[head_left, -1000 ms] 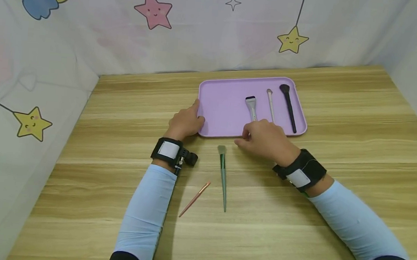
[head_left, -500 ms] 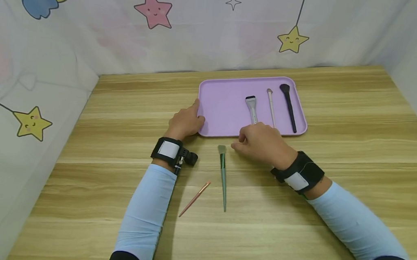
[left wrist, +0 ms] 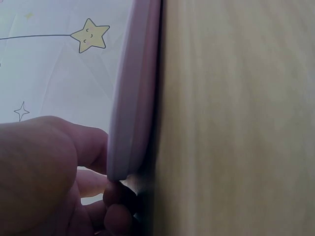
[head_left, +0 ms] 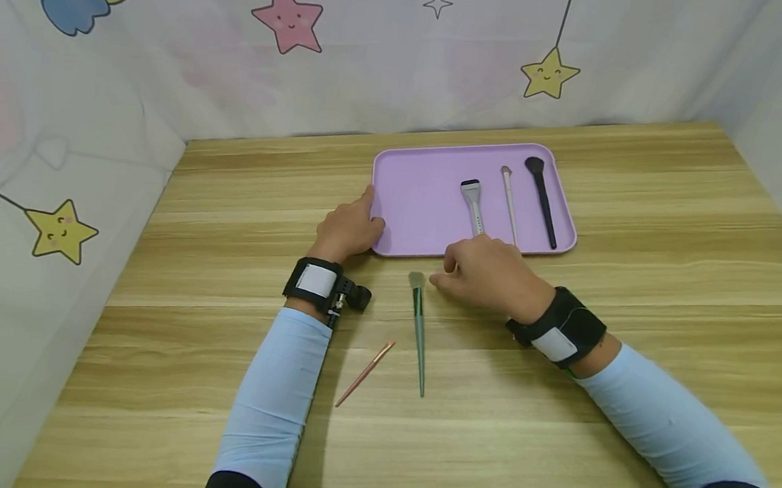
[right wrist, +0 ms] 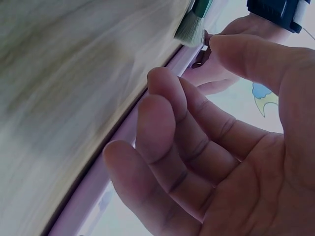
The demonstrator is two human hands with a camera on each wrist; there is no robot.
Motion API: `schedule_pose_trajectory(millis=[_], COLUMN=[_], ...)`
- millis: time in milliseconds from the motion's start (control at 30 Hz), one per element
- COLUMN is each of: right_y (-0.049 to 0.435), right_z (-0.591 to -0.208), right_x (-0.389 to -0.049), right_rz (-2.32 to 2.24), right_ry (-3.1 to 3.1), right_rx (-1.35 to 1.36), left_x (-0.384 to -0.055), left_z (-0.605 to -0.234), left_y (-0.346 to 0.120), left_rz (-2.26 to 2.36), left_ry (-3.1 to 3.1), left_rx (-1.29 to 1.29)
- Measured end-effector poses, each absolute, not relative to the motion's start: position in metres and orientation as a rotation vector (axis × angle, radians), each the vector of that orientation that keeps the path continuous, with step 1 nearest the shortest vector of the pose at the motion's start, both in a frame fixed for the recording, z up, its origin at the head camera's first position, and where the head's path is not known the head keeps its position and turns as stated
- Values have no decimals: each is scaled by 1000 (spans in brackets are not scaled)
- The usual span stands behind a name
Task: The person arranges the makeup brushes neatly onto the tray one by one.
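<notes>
In the head view a lilac tray (head_left: pixel 411 200) lies on the table. My left hand (head_left: pixel 348 229) grips its near left corner, and the left wrist view shows thumb and fingers around the tray wall (left wrist: pixel 129 103). My right hand (head_left: pixel 492 271) hovers at the tray's near edge with loosely curled fingers (right wrist: pixel 155 130) and nothing between them. Just left of its thumb lies a green makeup brush (head_left: pixel 418 338), whose pale bristles show in the right wrist view. On the tray are a flat grey brush (head_left: pixel 472 204), a slim white brush (head_left: pixel 508 196) and a black brush (head_left: pixel 540 202).
A small rose-gold brush (head_left: pixel 364 374) lies slanted on the wooden table (head_left: pixel 228 208), left of the green one. Behind the tray hangs a white curtain (head_left: pixel 376 82) printed with stars. Pale fabric also borders the table at left and right.
My right hand has drifted slightly left and toward me, its thumb nearer the green brush. More of the grey and white brush handles shows. My left hand stays on the tray corner.
</notes>
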State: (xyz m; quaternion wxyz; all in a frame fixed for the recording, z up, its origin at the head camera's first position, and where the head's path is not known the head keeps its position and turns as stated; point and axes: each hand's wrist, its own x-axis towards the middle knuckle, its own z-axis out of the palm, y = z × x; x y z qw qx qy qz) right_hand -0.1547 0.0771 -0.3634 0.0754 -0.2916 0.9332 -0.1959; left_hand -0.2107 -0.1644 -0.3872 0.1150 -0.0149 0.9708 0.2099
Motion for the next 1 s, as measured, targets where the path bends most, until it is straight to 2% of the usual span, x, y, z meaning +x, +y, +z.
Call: schedule_pose_trajectory(millis=[1000], right_y=[71], right_z=[-365], right_x=[-146], right_rz=[-570], right_ry=[2766], right_rx=[-957], left_x=[-211], left_z=[-387], left_y=[-164], left_rz=[613], left_ry=[2840], left_rx=[-41])
